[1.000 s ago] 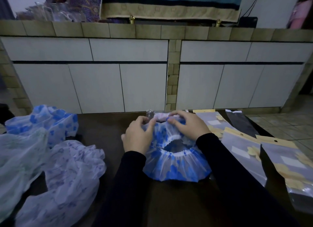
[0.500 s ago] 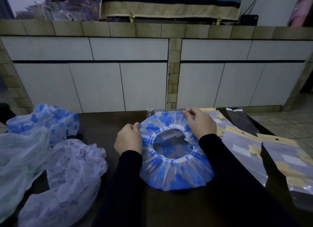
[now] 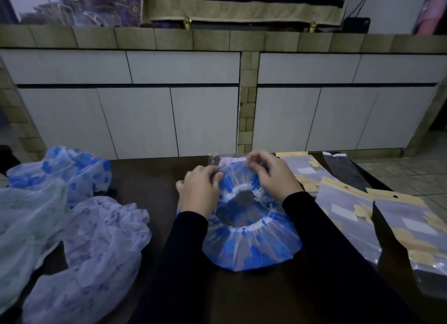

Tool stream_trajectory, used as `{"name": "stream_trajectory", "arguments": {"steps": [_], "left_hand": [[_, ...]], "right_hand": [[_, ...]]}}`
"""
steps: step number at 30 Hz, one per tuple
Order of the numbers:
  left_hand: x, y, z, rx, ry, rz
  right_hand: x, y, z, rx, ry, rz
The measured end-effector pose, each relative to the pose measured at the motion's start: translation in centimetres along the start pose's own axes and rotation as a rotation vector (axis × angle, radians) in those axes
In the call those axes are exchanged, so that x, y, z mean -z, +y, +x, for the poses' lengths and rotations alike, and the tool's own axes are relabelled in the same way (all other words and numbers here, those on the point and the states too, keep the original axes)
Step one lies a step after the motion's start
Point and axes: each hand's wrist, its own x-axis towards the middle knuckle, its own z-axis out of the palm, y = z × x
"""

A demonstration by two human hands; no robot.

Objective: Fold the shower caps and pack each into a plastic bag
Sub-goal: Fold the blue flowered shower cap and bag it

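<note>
A clear shower cap with blue flowers (image 3: pixel 251 248) lies on the dark table (image 3: pixel 150 176) in front of me, its white elastic opening facing up. My left hand (image 3: pixel 200 190) pinches the cap's far left edge. My right hand (image 3: pixel 273 173) pinches the far edge just to the right, fingers curled on the plastic. Both hands are close together at the far rim. Behind the cap lies a pinkish packed item in clear plastic (image 3: pixel 219 159), partly hidden. Frosted plastic bags with yellow headers (image 3: pixel 348 210) lie to the right.
More shower caps are heaped at the left: a blue-flowered one (image 3: pixel 72 169), a purple-patterned one (image 3: pixel 96 251) and a pale green one (image 3: pixel 21 222). Another bag (image 3: pixel 411 229) lies near the table's right edge. White cabinets (image 3: pixel 135 120) stand beyond the table.
The cap was spread wide with the hands apart half a second ago. Now both hands have come together at its far edge, gathering the plastic.
</note>
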Motion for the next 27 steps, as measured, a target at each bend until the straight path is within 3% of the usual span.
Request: {"name": "stream_trajectory", "arguments": {"steps": [3,8,10,14,18,22,27], "left_hand": [[0.0,0.0,0.1,-0.047,0.004,-0.036],[0.4,-0.1,-0.1,0.04,-0.002,-0.459],[0.3,-0.4,0.0,0.062,0.097,-0.363],[-0.2,-0.8,0.0,0.07,0.24,0.075],[-0.5,0.1,-0.7,-0.048,0.308,0.072],[-0.9,0.7,-1.3,-0.158,0.017,0.153],[-0.8,-0.4,-2.9,0.137,-0.381,0.266]], "right_hand": [[0.0,-0.1,-0.3,-0.029,-0.001,0.039],[0.3,-0.3,-0.1,-0.05,0.137,-0.091],[0.1,-0.2,0.0,-0.072,0.179,-0.19],[-0.7,0.0,-0.8,-0.02,0.273,-0.435],[-1.8,-0.7,-2.4,-0.08,0.189,-0.574],[-2.8,-0.9,-4.0,-0.162,-0.011,-0.594],[-3.5,-1.0,-5.3,-0.163,-0.12,-0.659]]}}
